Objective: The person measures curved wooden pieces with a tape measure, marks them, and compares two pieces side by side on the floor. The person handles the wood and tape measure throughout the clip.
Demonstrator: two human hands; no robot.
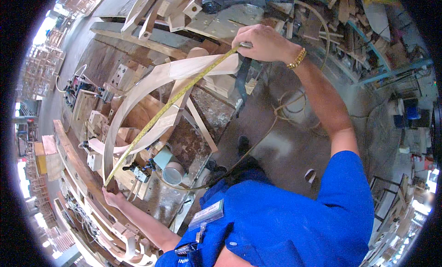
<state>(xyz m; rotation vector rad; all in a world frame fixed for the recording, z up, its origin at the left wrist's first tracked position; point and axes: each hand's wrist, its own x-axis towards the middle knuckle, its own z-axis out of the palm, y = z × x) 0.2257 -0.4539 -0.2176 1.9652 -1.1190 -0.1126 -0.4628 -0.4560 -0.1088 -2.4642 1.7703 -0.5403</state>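
Observation:
A yellow measuring tape (185,88) is stretched straight across a curved, pale wooden frame (184,68), from one end of the curve to the other. My right hand (264,43), with a gold bracelet at the wrist, is closed on the tape at the far end, by the frame's tip; a small metallic part shows under the fingers. At the near left, my left hand (113,199) pinches the tape's other end against the frame's lower end. Its fingertips are partly hidden. The frame lies over a cluttered workbench (195,152).
Wooden parts (149,25) lie at the far side. A round container (173,173) and metal clamps (140,172) sit near the bench edge. A hose (258,145) runs over the floor. Long curved wooden pieces (85,188) stand at the left; a rack of scrap wood (350,18) is at the far right.

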